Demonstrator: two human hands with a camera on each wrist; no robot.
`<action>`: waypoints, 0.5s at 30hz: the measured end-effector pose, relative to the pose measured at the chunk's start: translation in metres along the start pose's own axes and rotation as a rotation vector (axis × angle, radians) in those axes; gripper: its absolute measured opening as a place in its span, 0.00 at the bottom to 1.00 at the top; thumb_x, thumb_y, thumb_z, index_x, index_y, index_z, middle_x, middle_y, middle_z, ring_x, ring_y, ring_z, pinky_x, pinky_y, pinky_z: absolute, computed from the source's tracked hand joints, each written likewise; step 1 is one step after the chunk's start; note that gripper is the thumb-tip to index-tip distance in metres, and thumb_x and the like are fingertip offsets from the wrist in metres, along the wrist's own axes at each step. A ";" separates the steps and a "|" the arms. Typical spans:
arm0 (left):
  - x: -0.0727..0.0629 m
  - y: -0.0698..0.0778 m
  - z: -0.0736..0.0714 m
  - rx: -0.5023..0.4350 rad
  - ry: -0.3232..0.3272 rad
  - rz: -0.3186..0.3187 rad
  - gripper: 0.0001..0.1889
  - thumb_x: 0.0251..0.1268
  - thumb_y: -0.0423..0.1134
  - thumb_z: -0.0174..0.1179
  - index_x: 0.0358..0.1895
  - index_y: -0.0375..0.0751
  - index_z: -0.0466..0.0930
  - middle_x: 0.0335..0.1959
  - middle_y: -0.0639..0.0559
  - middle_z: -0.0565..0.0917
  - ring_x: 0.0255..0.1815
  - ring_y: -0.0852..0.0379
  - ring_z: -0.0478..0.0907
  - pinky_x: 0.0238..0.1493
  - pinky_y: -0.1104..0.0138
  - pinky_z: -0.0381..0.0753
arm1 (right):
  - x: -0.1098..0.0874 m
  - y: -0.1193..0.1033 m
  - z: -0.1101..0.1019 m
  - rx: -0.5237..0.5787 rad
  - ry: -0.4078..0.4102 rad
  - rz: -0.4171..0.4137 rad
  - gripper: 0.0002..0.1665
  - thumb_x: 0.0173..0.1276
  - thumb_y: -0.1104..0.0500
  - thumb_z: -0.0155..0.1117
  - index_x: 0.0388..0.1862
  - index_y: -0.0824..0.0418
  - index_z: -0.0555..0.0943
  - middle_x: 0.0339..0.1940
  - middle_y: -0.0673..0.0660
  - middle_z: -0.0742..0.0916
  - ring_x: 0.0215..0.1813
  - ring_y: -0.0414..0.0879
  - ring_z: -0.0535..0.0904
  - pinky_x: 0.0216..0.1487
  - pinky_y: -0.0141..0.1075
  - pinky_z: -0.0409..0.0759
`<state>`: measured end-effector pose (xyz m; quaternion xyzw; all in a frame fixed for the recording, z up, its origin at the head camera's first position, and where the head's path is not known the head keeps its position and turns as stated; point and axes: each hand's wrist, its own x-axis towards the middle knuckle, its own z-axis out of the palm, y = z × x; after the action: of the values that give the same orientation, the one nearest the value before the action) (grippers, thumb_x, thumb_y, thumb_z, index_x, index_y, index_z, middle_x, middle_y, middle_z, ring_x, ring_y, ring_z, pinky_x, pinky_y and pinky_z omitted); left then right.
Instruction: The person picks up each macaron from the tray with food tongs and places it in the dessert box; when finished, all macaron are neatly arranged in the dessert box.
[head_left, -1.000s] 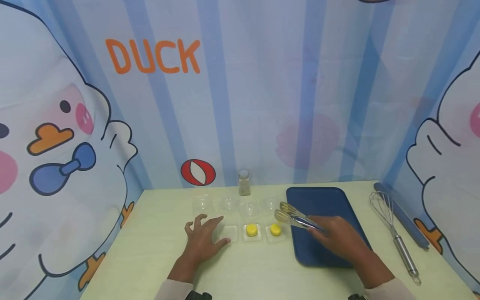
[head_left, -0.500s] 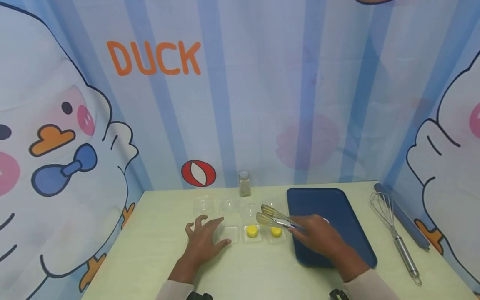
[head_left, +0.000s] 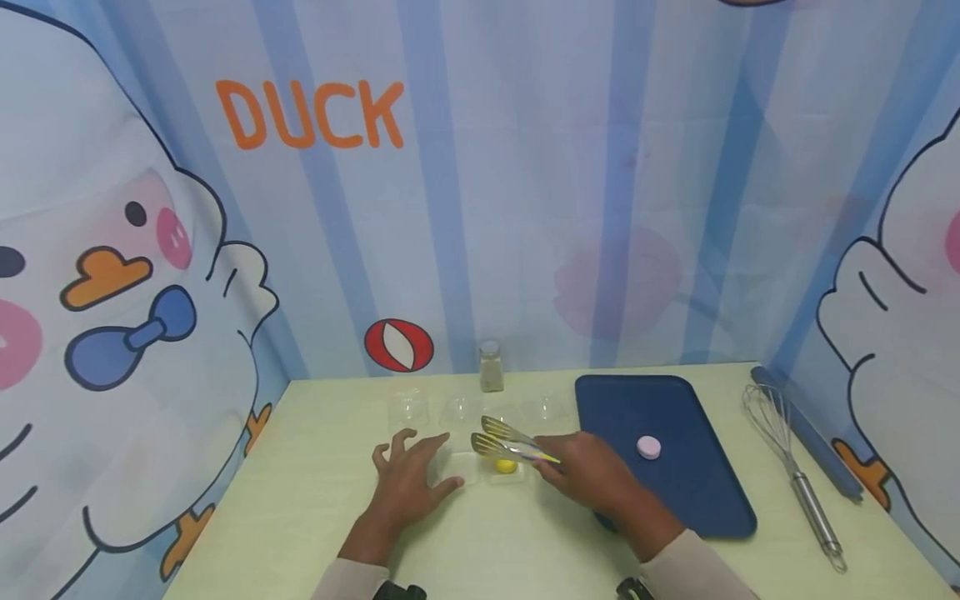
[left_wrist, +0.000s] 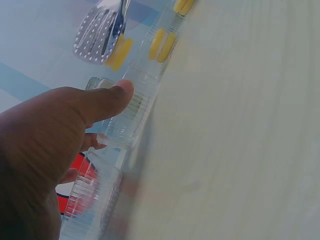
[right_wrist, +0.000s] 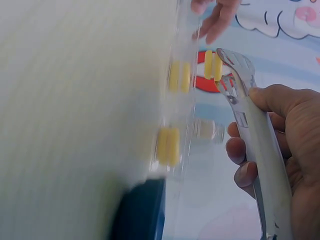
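Right grip (head_left: 592, 471) clamped on metal tongs (right_wrist: 267, 160), a yellow macaron (right_wrist: 217, 65) held between their tips above the worktop (head_left: 487, 542), left grip (head_left: 407, 482) with fingers spread apart beside a clear tray (head_left: 459, 468)

The left hand (head_left: 408, 483) is spread apart, the right hand (head_left: 588, 472) curled in a grip.

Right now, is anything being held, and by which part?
The right hand grips the tongs by their long arms; their slotted ends hold a yellow macaron. The left hand is at a clear tray; whether it grips that, I can't tell.
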<state>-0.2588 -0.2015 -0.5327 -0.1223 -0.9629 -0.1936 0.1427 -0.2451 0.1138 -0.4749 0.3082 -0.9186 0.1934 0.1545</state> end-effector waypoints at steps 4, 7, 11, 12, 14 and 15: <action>0.000 0.000 -0.001 0.002 0.014 0.011 0.38 0.60 0.59 0.80 0.73 0.51 0.82 0.67 0.48 0.88 0.77 0.35 0.68 0.70 0.28 0.57 | 0.009 -0.013 0.005 -0.009 -0.017 0.005 0.17 0.74 0.55 0.74 0.58 0.59 0.91 0.45 0.57 0.96 0.34 0.43 0.88 0.34 0.40 0.84; -0.001 0.000 -0.001 0.001 0.026 0.021 0.39 0.59 0.59 0.80 0.73 0.50 0.81 0.66 0.47 0.89 0.76 0.35 0.69 0.69 0.28 0.58 | 0.015 -0.020 0.010 -0.006 -0.051 0.033 0.17 0.75 0.54 0.74 0.58 0.58 0.91 0.46 0.56 0.96 0.38 0.46 0.91 0.36 0.42 0.86; 0.000 -0.001 0.000 -0.001 0.033 0.024 0.41 0.59 0.59 0.80 0.75 0.48 0.80 0.66 0.47 0.89 0.75 0.35 0.69 0.69 0.29 0.58 | 0.021 -0.027 0.016 -0.010 -0.070 0.032 0.15 0.75 0.55 0.73 0.57 0.57 0.91 0.43 0.55 0.96 0.36 0.45 0.89 0.35 0.41 0.84; 0.000 -0.001 0.000 -0.005 0.031 0.022 0.42 0.59 0.59 0.80 0.75 0.48 0.79 0.66 0.47 0.89 0.76 0.35 0.69 0.69 0.29 0.58 | 0.022 -0.028 0.017 -0.008 -0.069 0.028 0.15 0.74 0.56 0.73 0.56 0.57 0.91 0.42 0.55 0.96 0.35 0.44 0.88 0.34 0.41 0.83; 0.000 -0.002 0.000 -0.010 0.034 0.025 0.42 0.59 0.58 0.80 0.76 0.47 0.79 0.66 0.48 0.89 0.75 0.36 0.69 0.69 0.29 0.58 | 0.024 -0.029 0.020 -0.006 -0.065 0.015 0.14 0.74 0.56 0.74 0.55 0.57 0.91 0.41 0.55 0.96 0.33 0.44 0.86 0.33 0.41 0.82; 0.000 -0.002 0.001 -0.013 0.035 0.026 0.43 0.59 0.58 0.80 0.76 0.47 0.78 0.65 0.48 0.89 0.75 0.36 0.69 0.69 0.29 0.58 | 0.024 -0.030 0.021 -0.002 -0.064 0.012 0.14 0.73 0.57 0.74 0.55 0.58 0.91 0.40 0.55 0.96 0.32 0.44 0.86 0.32 0.42 0.81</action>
<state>-0.2594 -0.2030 -0.5340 -0.1321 -0.9573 -0.2004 0.1611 -0.2481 0.0702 -0.4754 0.3086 -0.9250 0.1835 0.1243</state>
